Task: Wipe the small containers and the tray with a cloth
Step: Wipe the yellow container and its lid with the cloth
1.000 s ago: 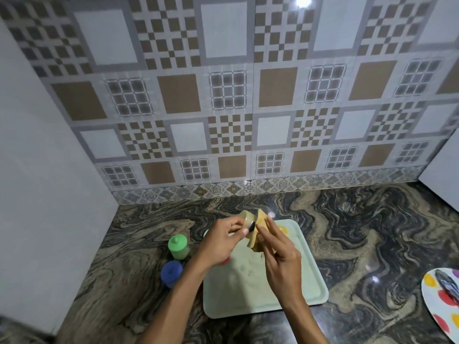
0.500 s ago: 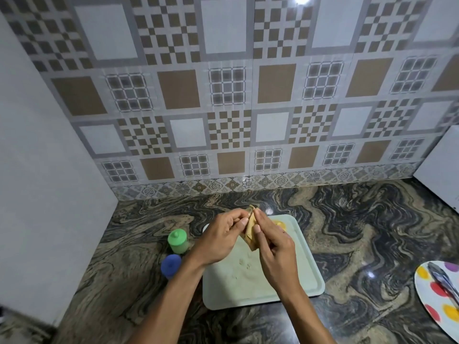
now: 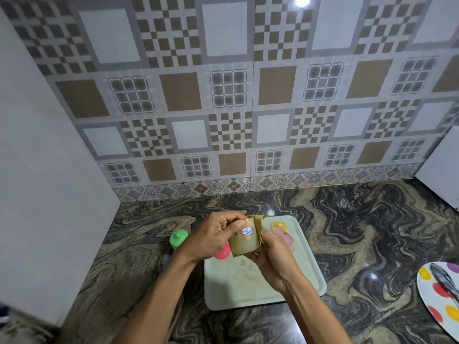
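Above the dark marbled stone bench (image 3: 372, 232) and its pale green plastic tray (image 3: 248, 291), the left hand (image 3: 213, 237) pinches the rim of a small beige plastic container (image 3: 244, 242); the right hand (image 3: 273, 259) cups its base through a soft brown cloth (image 3: 258, 225). It seems light, stiff, slippery: hold rim and base.

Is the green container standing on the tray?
No: the green container stands on the marble counter, beyond the left edge of the tray.
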